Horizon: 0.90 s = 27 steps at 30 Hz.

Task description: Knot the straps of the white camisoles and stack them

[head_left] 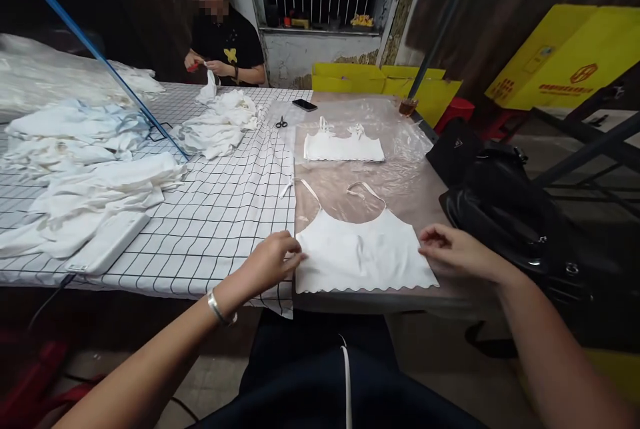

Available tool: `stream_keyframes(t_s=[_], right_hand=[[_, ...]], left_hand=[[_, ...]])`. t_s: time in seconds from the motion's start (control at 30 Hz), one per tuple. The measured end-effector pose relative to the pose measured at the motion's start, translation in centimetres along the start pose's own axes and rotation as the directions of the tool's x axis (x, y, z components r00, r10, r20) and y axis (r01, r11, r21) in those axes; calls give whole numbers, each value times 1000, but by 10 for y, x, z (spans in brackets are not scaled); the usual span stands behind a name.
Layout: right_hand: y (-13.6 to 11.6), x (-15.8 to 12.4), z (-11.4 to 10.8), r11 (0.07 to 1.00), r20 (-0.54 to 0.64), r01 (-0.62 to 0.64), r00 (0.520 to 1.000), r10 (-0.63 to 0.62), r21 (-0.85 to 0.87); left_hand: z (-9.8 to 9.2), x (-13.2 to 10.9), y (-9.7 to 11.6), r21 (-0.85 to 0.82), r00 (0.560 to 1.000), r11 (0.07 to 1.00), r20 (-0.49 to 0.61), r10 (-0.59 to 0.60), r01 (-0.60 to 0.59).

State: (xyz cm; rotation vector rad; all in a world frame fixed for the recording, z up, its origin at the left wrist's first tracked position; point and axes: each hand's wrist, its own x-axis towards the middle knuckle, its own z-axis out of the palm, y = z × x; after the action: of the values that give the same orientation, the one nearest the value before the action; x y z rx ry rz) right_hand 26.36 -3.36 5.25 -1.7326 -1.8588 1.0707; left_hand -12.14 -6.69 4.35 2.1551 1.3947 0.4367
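A white strappy camisole top with a scalloped hem lies flat in front of me, its two thin straps stretching away across the table. At its left edge is my left hand, wearing a silver bangle, with thumb and fingers pinched on the fabric. My right hand has its fingers curled at the opposite side edge, thumb and fingertips closed at the cloth. Farther back, a stack of similar white tops rests on clear plastic, straps gathered on top.
White garments are heaped on the checked tablecloth at left, beside a white power bank-like box. Small scissors and a phone lie beyond. A black bag stands at right. A co-worker handles white cloth across the table.
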Motion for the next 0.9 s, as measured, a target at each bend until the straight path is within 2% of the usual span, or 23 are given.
stream_keyframes(t_s=[0.1, 0.17, 0.23, 0.3, 0.4, 0.47, 0.57, 0.67, 0.73, 0.9], right_hand=[[-37, 47, 26, 989, -51, 145, 988, -147, -37], [-61, 73, 59, 973, -38, 215, 975, -219, -84], [-75, 85, 97, 933, 29, 331, 943, -330, -139], [-77, 83, 132, 845, 98, 491, 871, -482, -212], [-65, 70, 165, 668, 80, 651, 735, -674, -360], [-57, 63, 174, 598, 48, 683, 675, -736, -420], [-52, 62, 176, 565, 35, 692, 646, -763, -450], [-53, 63, 175, 560, 41, 686, 648, -760, -464], [-54, 63, 174, 567, 50, 680, 660, -750, -464], [-53, 62, 176, 573, 46, 673, 666, -744, -468]], left_hand=[[0, 42, -5, 25, 987, 998, -152, -58, 62], [5, 76, -6, 68, 968, 982, -193, -159, 175], [11, 107, -7, 60, 937, 952, -203, -283, 300], [18, 131, -9, -98, 903, 922, -185, -387, 375], [28, 150, -12, -368, 877, 846, -137, -460, 386], [31, 156, -14, -480, 875, 788, -83, -477, 385], [24, 166, -16, -694, 875, 615, 45, -482, 375], [4, 182, -19, -855, 885, 390, 155, -439, 343], [-13, 194, -22, -913, 889, 265, 179, -421, 309], [-53, 222, -26, -967, 878, 57, 200, -435, 248]])
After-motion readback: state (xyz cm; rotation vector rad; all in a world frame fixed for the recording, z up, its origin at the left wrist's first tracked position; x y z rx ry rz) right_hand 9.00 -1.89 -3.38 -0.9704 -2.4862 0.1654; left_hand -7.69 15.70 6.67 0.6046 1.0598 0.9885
